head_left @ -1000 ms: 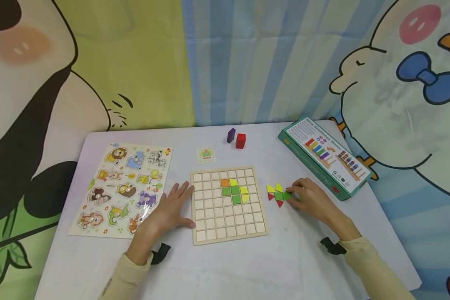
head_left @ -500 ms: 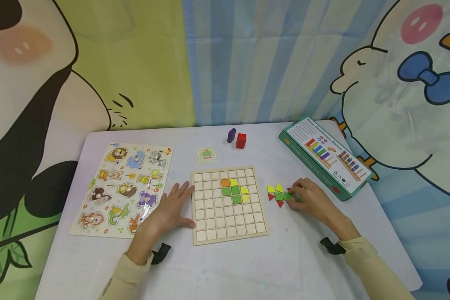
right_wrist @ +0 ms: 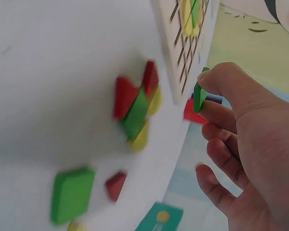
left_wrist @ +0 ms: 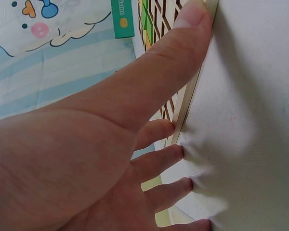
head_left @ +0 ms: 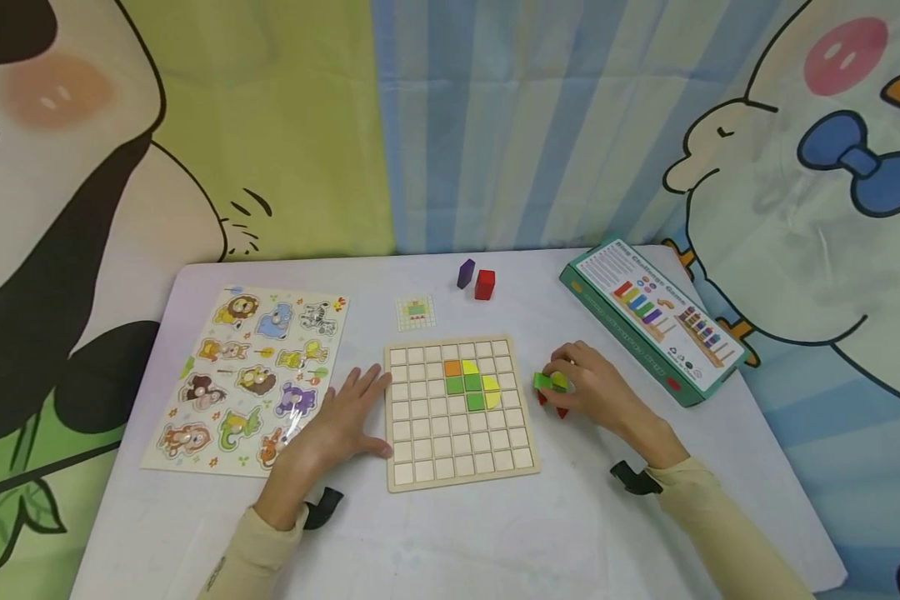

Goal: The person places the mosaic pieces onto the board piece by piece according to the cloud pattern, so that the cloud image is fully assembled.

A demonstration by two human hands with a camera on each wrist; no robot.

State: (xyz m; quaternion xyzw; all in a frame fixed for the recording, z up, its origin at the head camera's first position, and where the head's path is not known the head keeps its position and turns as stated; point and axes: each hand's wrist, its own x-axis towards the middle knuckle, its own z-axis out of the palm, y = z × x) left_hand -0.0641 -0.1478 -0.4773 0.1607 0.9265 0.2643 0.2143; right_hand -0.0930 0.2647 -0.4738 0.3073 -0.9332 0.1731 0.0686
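A wooden grid board (head_left: 457,467) lies mid-table with orange, green and yellow tiles (head_left: 470,383) set in its upper middle cells. My left hand (head_left: 341,421) lies flat, fingers straight, against the board's left edge (left_wrist: 190,101). My right hand (head_left: 592,387) pinches a green tile (head_left: 543,382) between thumb and forefinger, lifted just right of the board; the same green tile (right_wrist: 199,96) shows edge-on in the right wrist view. Under that hand lie loose red, green and yellow tiles (right_wrist: 135,108), with a green square (right_wrist: 71,194) farther off.
An animal peg puzzle (head_left: 251,375) lies left of the board. A small pattern card (head_left: 416,312), a purple block (head_left: 465,272) and a red block (head_left: 484,283) sit behind it. A teal game box (head_left: 648,317) lies at the right. The table's front edge is near.
My right hand has lifted a green tile off the loose pile and moved left toward the board. The left hand has stayed put.
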